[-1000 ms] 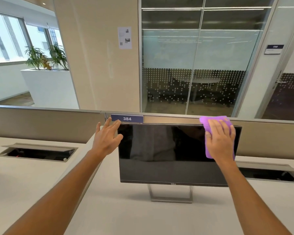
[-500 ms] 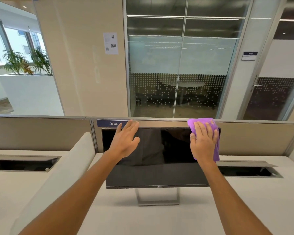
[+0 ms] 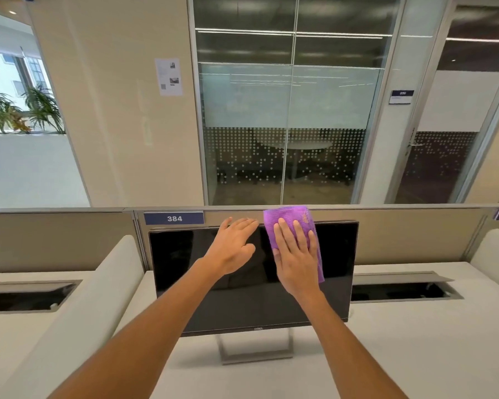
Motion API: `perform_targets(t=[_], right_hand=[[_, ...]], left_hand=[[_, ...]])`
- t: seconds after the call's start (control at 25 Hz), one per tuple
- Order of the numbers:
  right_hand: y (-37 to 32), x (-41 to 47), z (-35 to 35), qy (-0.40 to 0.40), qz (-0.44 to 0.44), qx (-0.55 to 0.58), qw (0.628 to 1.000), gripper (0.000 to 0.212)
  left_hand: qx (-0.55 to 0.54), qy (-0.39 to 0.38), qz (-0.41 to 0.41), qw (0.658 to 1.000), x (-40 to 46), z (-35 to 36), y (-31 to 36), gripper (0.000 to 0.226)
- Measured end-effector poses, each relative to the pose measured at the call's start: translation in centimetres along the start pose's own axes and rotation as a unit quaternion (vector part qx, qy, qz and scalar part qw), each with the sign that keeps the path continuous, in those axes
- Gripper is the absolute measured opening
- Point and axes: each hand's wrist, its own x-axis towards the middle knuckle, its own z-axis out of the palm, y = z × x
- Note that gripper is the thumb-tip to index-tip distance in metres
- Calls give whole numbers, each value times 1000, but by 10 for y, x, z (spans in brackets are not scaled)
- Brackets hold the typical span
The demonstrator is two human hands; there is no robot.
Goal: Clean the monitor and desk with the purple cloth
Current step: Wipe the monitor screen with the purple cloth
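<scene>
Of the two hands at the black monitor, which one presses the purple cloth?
The right hand: its straight fingers press the purple cloth flat against the black monitor. The left hand is bare, fingers at the top edge.

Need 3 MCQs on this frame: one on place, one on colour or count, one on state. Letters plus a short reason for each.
1. Where is the purple cloth?
A. On the upper part of the monitor screen
B. On the desk
C. Over the stand

2. What number is on the blue desk label?
A. 348
B. 384
C. 438

3. How is the right hand?
A. Curled in a fist
B. Flat, fingers straight, pressing the cloth
C. Hanging idle

Answers:
1 A, the cloth lies against the monitor at its top edge.
2 B, the label reads 384.
3 B, straight fingers lie over the cloth; the left hand is open beside it.
</scene>
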Motion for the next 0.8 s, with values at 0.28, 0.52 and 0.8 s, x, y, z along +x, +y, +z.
perform_targets(t=[0.28, 0.52, 0.8], right_hand=[[70, 2, 4, 43, 284, 68, 956, 59], [48, -18, 18, 91, 514, 211, 827, 60], [23, -12, 12, 95, 636, 249, 724, 61]], left_hand=[[-43, -4, 16, 999, 0, 0, -8, 76], [-64, -8, 22, 998, 3, 1, -11, 79], [-75, -7, 22, 997, 0, 0, -11, 79]])
